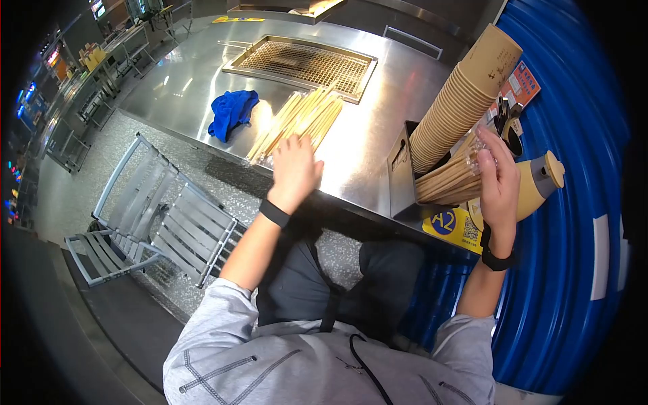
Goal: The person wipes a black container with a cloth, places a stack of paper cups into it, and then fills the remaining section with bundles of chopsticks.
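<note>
A loose pile of wooden chopsticks (304, 118), some in clear wrappers, lies on the steel table. My left hand (295, 169) touches the near end of that pile, its fingers partly bent and the thumb apart. On the right, my right hand (499, 175) is closed around the upper ends of a bundle of chopsticks (449, 181). Their other ends lean into a dark metal holder box (403, 177). A tall stack of paper cups (466, 88) rises from the same box, tilted to the right.
A grill grate (304, 65) is set into the steel table (364, 148). Beside the pile sits a blue cloth (231, 113). A yellow jug (533, 189) stands behind my right hand, against a blue corrugated wall (574, 121). A grey folding chair (169, 209) is at the left.
</note>
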Available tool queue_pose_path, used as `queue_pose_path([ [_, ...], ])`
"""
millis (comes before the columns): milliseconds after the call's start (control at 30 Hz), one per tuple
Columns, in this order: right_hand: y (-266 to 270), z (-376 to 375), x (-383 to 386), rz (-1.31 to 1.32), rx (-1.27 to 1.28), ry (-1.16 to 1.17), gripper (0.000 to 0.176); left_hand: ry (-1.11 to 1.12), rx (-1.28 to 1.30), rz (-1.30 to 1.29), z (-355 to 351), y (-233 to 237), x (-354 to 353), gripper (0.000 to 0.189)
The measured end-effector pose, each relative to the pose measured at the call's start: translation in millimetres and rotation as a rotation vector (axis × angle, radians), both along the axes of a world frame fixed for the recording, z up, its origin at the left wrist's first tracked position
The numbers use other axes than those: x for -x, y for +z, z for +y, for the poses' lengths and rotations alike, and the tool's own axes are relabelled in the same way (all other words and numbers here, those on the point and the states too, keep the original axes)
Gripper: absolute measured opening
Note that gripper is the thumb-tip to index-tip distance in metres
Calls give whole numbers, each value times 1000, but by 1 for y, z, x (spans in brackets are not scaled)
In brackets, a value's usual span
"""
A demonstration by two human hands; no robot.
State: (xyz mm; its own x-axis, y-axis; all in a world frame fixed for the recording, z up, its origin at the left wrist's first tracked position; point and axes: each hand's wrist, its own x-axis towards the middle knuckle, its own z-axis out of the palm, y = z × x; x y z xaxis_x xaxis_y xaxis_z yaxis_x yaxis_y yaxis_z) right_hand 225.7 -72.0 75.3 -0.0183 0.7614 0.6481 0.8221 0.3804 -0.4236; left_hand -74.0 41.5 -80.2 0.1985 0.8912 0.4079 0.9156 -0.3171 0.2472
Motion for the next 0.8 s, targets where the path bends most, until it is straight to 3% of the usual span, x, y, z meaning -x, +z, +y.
queue_pose_path([
  [167,-2,3,2,39,-30,35,35,-25,-20,88,35,-39,17,39],
  [300,-4,0,-2,86,-21,21,34,-28,3,211,43,-41,7,31],
  [433,-7,0,-7,98,-45,31,33,-40,-152,268,49,-31,10,32],
  [633,-10,3,-8,122,-75,59,32,-51,67,222,52,-30,4,34],
  [800,-8,0,-7,151,-73,71,33,-130,75,251,60,-32,7,32],
])
